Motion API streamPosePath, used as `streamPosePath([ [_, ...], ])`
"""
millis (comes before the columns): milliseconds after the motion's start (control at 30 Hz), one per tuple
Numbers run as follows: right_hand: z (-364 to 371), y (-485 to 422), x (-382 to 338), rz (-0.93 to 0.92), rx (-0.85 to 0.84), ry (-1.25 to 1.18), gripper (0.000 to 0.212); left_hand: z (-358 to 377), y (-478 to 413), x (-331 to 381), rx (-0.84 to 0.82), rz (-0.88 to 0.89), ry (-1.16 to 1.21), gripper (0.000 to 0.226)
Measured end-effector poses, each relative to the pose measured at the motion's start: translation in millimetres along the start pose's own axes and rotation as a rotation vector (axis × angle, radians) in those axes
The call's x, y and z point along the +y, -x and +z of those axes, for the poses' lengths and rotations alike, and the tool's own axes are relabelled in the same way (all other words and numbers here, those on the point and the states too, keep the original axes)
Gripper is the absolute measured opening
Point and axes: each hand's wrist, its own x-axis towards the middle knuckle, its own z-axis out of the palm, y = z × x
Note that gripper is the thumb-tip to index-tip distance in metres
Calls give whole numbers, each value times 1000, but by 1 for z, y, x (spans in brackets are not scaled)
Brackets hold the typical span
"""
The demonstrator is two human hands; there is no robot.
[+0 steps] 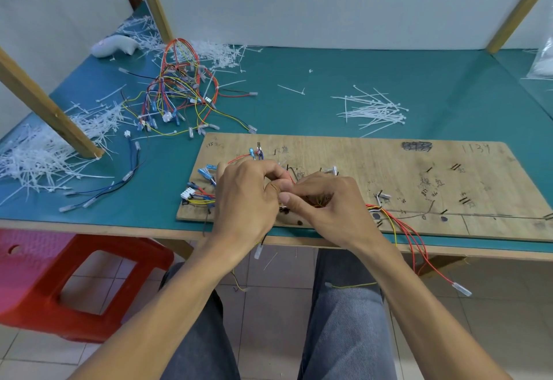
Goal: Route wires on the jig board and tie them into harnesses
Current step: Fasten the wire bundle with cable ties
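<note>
Hands meet: left hand (pixel 245 197) and right hand (pixel 326 203), fingers curled, pinch the wire bundle (pixel 374 208) lying sideways across the jig board (pixel 389 167).

Both bare forearms rise from the lower edge and converge toward the middle, wrists nearly straight. The left hand (pixel 244 197) and right hand (pixel 327 203) meet backs-up, thumbs lying against each other, with the fingers of each curled inward, pinching the wires (pixel 317 200) between them.

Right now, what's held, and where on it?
Left hand and right hand both pinch the wires mid-run, between the connectors and the loose tails.
</note>
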Motion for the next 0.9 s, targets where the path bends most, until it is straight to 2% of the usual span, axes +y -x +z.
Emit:
streamPosePath([
  [167,0,-1,0,-31,-19,80,10,-6,-3,-4,-22,35,11,8],
  [267,-1,-3,-2,-14,-36,121,10,-3,0,-5,-10,51,-31,4],
  [400,-2,-3,-4,-10,-105,218,11,4,2,-6,90,45,35,15],
  [500,-1,-3,-4,-12,-74,212,9,3,-3,-7,191,16,97,15],
  [600,-1,-2,-2,21,-27,133,7,6,-2,-7,95,78,58,25],
  [700,-1,-3,-3,-1,-39,175,5,7,-1,-6,64,133,83,33],
  [900,-2,-6,-5,-13,-126,290,7,19,-9,0,85,52,216,29],
])
